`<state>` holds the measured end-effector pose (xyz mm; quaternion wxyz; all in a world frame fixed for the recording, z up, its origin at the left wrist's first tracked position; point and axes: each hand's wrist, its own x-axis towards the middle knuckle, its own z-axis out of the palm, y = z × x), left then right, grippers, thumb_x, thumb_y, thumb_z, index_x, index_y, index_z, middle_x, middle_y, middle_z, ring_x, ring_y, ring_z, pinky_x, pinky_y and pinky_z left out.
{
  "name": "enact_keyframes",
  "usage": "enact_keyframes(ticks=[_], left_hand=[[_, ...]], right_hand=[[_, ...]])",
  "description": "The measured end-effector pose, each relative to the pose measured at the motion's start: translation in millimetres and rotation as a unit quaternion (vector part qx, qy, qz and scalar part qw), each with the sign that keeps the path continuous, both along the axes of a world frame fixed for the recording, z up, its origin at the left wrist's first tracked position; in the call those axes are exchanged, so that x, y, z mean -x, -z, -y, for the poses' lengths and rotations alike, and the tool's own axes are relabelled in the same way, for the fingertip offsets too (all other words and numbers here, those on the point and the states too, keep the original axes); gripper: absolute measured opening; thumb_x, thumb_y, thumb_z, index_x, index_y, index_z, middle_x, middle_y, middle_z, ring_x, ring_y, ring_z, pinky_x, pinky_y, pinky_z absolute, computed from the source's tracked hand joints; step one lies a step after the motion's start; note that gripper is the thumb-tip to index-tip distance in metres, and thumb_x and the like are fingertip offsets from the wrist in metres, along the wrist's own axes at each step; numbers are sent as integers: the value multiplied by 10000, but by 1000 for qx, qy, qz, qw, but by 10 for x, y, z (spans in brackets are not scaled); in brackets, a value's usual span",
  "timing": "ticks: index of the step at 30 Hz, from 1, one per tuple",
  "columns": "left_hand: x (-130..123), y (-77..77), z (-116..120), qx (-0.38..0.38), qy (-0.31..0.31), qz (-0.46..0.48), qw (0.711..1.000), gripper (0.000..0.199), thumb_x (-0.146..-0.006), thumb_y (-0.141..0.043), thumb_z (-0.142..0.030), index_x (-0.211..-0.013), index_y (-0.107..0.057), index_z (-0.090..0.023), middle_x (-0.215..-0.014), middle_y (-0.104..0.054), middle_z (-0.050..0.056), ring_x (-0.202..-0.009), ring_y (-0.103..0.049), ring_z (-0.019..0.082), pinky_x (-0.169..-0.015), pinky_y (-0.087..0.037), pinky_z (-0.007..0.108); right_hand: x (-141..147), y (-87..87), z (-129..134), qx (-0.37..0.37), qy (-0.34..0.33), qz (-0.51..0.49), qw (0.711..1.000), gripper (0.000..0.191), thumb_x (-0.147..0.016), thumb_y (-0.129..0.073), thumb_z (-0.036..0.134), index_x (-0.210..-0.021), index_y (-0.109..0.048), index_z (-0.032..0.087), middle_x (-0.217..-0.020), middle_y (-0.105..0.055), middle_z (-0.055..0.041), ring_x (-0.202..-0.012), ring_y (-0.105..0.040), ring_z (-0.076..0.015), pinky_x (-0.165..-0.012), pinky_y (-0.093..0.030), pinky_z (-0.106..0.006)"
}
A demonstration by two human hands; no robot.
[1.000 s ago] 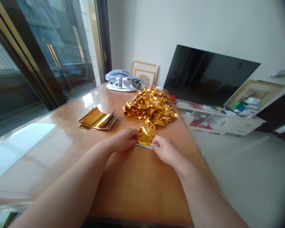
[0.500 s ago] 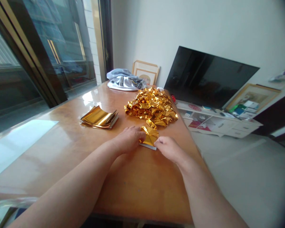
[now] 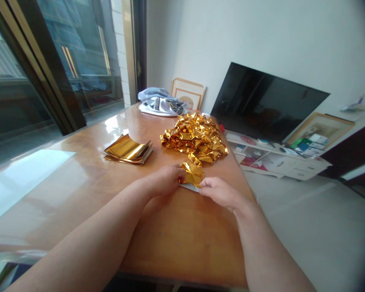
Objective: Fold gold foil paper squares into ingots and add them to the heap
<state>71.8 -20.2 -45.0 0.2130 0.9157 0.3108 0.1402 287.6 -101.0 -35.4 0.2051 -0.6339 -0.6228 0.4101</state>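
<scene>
In the head view, the left hand (image 3: 166,180) and right hand (image 3: 220,194) are pinching opposite sides of a folded gold foil sheet (image 3: 193,174) on the wooden table (image 3: 182,239), just below a crumpled gold foil heap (image 3: 194,138), beside a stack of foil squares (image 3: 128,149)

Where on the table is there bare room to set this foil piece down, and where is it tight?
Bare table runs between your forearms, nearer you than your left hand and right hand. More lies left of the foil stack, toward the window. It's tight at the foil piece, just below the foil heap, and beyond the heap by the cloth.
</scene>
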Motion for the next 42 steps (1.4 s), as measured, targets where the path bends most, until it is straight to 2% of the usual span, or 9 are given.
enact_keyframes(ticks=[6,11,19,26,34,36,40,42], left_hand=[[12,-6,-20,20,10,4,1000,202,-727,-505,-66,-768,-658,-191,-874,-660,23,-722,-567,157,-621,-390,253],[21,13,-48,29,12,-5,999,214,-736,-497,-81,-780,-677,-188,-886,-650,25,-739,-571,155,-645,-407,252],[56,73,-94,29,14,-5,999,247,-727,-486,-83,-791,-695,-199,-915,-625,21,-753,-559,152,-686,-430,246],[44,39,-85,20,22,-9,1000,241,-724,-489,-62,-804,-678,-188,-918,-645,26,-770,-572,154,-674,-430,239],[58,75,-69,21,25,19,999,370,-739,-470,-33,-918,-730,-226,-963,-665,19,-822,-606,156,-750,-457,242],[59,65,-53,15,27,19,999,384,-737,-472,-23,-916,-743,-227,-966,-663,23,-829,-609,155,-760,-458,241],[52,38,-16,-12,19,19,1000,355,-753,-495,-41,-902,-755,-232,-961,-650,35,-837,-603,165,-747,-451,247],[52,33,0,-22,15,16,1000,343,-757,-500,-52,-892,-755,-237,-939,-642,38,-842,-595,171,-744,-446,253]], right_hand=[[26,-41,21,8,2,-31,999,105,-758,-604,269,-755,-618,165,-681,-581,10,-615,-479,-124,-534,-303,-228],[58,-53,6,19,-5,-6,1000,79,-733,-584,243,-711,-580,167,-635,-517,33,-580,-431,-106,-523,-253,-231],[42,-54,-31,54,-16,42,998,31,-690,-567,197,-691,-581,168,-660,-563,23,-579,-463,-112,-524,-272,-242],[14,-19,-25,20,-13,4,1000,54,-717,-593,220,-737,-586,171,-654,-542,34,-606,-459,-112,-550,-282,-235],[-63,3,-44,22,-51,57,997,64,-722,-577,221,-710,-611,168,-649,-544,32,-576,-452,-109,-514,-264,-239],[-121,3,-40,-8,-32,48,998,89,-742,-570,232,-748,-631,168,-666,-560,26,-595,-459,-114,-526,-287,-230],[-194,75,-88,-83,81,38,993,147,-789,-533,247,-805,-655,165,-737,-636,-5,-642,-515,-133,-573,-362,-226],[-187,144,-137,-111,106,28,988,161,-793,-537,239,-840,-674,171,-786,-679,-20,-678,-559,-148,-608,-404,-230]])
